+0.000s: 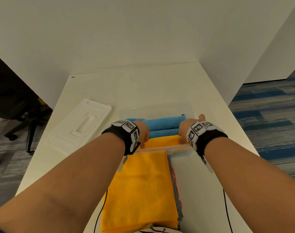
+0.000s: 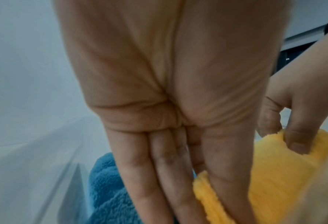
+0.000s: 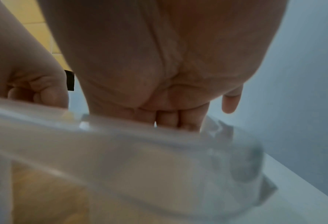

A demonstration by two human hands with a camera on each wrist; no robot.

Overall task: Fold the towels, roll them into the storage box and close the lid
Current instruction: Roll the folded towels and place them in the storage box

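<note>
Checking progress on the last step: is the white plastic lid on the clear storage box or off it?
Off. The white plastic lid lies flat on the table, left of the clear storage box, whose top is open.

Right hand [image 3: 159,68], fingers [image 3: 166,119] behind clear box rim [image 3: 121,133]; yellow towel [image 3: 50,189] inside
</note>
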